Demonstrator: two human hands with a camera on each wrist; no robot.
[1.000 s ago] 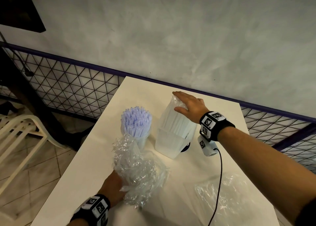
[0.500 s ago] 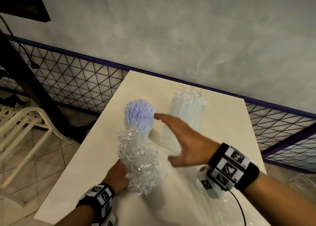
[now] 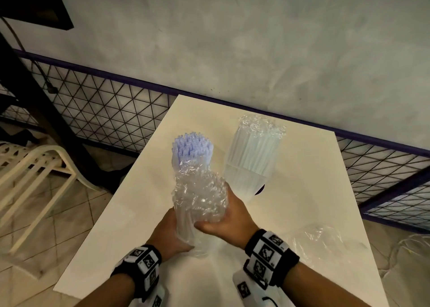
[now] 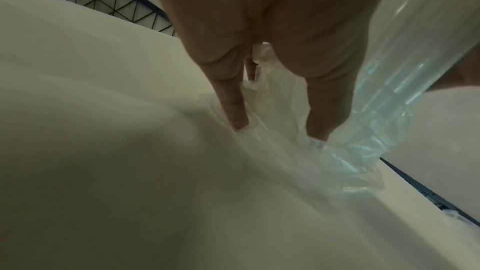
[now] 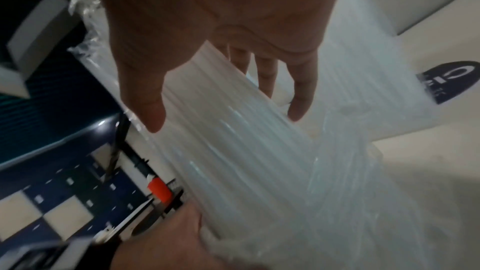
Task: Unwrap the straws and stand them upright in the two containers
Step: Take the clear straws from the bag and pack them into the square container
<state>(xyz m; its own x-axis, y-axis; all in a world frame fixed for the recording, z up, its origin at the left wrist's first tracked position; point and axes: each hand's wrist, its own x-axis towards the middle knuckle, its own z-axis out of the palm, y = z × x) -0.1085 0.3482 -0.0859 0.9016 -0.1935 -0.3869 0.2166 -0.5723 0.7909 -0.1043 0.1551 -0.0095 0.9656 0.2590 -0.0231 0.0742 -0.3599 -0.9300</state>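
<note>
In the head view both hands hold a bundle of clear straws [image 3: 197,204] in crinkled plastic wrap, upright over the near middle of the table. My left hand [image 3: 169,234] grips its lower end; in the left wrist view the left hand [image 4: 280,130] pinches loose wrap beside the bundle [image 4: 402,69]. My right hand [image 3: 223,220] is curled round the bundle's right side. In the right wrist view the thumb [image 5: 150,114] and fingers [image 5: 298,106] straddle the bundle [image 5: 233,141]. Behind stand purple straws [image 3: 192,148], their container hidden. A translucent container [image 3: 246,181] holds clear straws [image 3: 253,153] still in wrap.
The white table [image 3: 139,202] has an empty plastic wrapper [image 3: 325,241] on its right part. A white plastic chair [image 3: 35,167] stands on the tiled floor to the left. A wire mesh fence [image 3: 104,111] and a grey wall lie behind the table.
My right hand has left the top of the wrapped straws in the right container and come back to take hold of the bundle. The bundle now stands more upright between both hands.
</note>
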